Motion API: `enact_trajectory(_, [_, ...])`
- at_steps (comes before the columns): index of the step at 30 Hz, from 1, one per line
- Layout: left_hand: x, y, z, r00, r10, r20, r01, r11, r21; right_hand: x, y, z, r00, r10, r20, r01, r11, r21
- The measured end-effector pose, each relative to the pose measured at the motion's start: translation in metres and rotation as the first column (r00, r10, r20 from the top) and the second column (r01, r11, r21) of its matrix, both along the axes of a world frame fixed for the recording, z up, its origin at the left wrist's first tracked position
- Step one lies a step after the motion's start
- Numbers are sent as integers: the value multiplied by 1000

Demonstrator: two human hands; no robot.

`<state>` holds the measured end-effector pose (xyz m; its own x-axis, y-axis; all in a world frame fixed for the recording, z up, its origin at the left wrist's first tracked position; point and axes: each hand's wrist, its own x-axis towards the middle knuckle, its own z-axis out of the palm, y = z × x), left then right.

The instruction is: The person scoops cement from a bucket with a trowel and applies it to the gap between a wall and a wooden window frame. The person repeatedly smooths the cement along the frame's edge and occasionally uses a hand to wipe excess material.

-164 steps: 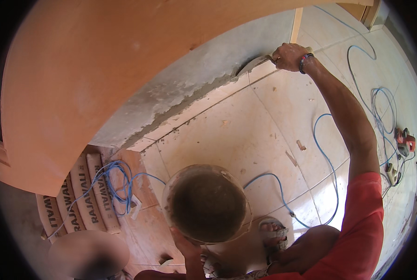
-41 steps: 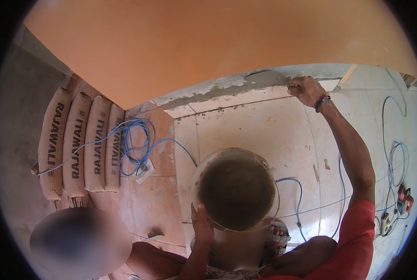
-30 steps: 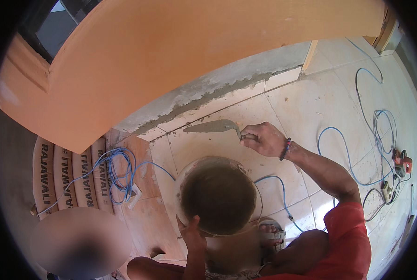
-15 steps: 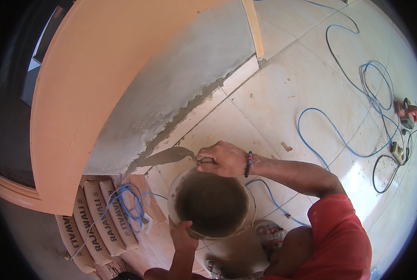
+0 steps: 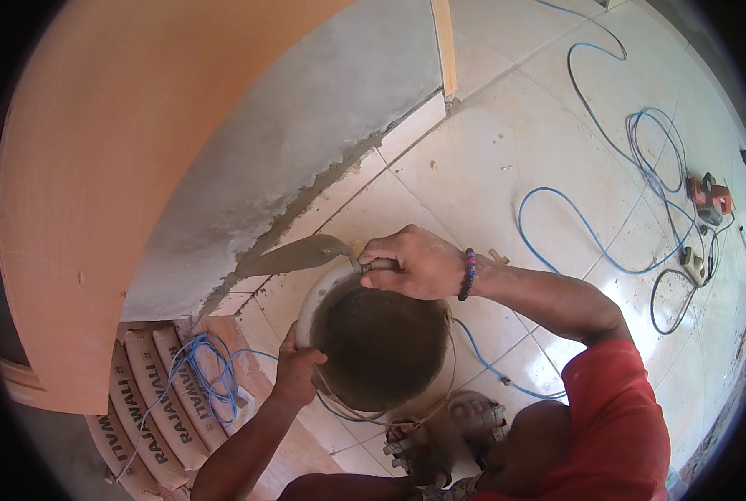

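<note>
My right hand point(image 5: 414, 263) is closed on the handle of a pointed trowel point(image 5: 293, 255), held over the far rim of the bucket, its blade reaching left to the rough mortar strip point(image 5: 277, 234) along the foot of the grey plastered wall point(image 5: 281, 108). My left hand point(image 5: 302, 367) grips the left rim of the bucket point(image 5: 373, 342), which holds dark wet mortar. Below the mortar strip runs a band of pale tile point(image 5: 417, 123).
An orange panel point(image 5: 80, 184) overhangs on the left. Brown cement sacks point(image 5: 151, 405) and a coiled blue cable point(image 5: 218, 367) lie at lower left. Cables point(image 5: 573, 213), a red power tool point(image 5: 707, 196) and a socket strip point(image 5: 692, 263) rest on the tiled floor point(image 5: 506, 167) at right.
My right hand and trowel have come from high along the wall down and left to the bucket's top. My left hand and the bucket have risen slightly in view. The view has swung round.
</note>
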<state>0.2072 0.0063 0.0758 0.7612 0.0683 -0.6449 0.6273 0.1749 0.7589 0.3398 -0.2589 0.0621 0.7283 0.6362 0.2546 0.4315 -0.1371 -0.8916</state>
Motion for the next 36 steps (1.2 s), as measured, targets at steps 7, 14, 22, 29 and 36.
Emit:
enact_trajectory(7, [0,6,-10,999,1,37,0,1000,-29,-11,-41,35,984,-178,6,175,963,-206])
enact_trajectory(14, [-4,0,-8,993,48,107,-33,990,-134,-30,-63,83,948,-298,-115,202,837,-508])
enact_trajectory(22, [3,4,-14,986,-4,165,30,988,-154,-85,-55,91,974,-158,-162,5,732,-682])
enact_trajectory(29, [16,15,-24,990,-62,130,89,973,-214,-89,-56,139,941,-327,-90,117,562,-819])
enact_trajectory(36, [21,16,-8,980,-107,168,129,984,-122,-79,-66,143,972,-237,-12,135,595,-793])
